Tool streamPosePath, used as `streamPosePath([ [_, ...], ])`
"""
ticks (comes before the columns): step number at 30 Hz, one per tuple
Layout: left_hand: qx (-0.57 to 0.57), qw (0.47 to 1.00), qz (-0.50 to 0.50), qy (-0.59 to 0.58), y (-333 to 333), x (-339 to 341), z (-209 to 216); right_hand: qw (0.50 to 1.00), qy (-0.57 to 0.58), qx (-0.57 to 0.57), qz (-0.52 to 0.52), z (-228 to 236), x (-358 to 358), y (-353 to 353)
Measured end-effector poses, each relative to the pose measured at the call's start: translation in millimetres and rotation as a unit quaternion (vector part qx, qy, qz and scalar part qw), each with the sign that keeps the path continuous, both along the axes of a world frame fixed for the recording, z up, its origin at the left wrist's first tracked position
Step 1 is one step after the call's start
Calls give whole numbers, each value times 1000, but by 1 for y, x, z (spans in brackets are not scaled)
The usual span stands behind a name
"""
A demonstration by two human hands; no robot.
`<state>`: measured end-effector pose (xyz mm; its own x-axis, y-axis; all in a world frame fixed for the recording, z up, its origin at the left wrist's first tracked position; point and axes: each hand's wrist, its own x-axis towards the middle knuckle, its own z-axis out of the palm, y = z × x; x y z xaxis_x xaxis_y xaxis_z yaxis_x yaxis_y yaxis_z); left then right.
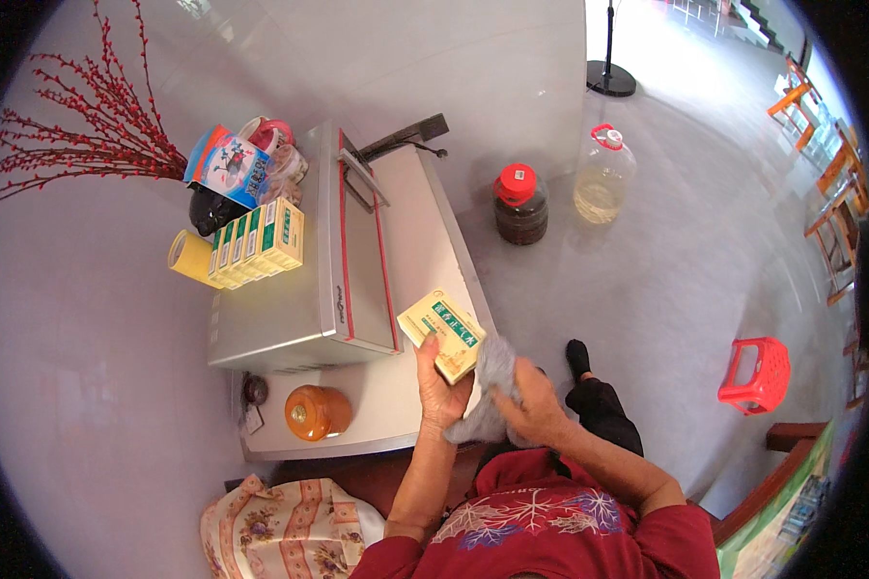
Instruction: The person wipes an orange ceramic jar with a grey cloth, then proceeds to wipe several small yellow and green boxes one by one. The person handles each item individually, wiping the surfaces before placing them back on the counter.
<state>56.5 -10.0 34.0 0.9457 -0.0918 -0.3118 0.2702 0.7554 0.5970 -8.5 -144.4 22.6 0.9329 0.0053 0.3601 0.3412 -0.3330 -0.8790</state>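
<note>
1. Left hand (442,396) is clamped on the yellow box (434,320), held before the body and seen against the table's (413,207) right edge.
2. Right hand (534,405) grips the grey cloth (493,374), which lies against the box's right edge.
3. Floor (647,289) spreads between the table and the red stool (768,372).

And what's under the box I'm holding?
Your left hand shows at its near edge. The box hides the rest of that hand and its own underside.
</note>
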Motion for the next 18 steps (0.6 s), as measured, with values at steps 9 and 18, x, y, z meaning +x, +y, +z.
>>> streamPosePath([
  [9,56,997,35,-25,-16,-1,2,952,-170,-254,-29,67,45,8],
  [18,-221,974,-18,37,-9,-1,17,961,-243,-126,-20,16,6,27],
])
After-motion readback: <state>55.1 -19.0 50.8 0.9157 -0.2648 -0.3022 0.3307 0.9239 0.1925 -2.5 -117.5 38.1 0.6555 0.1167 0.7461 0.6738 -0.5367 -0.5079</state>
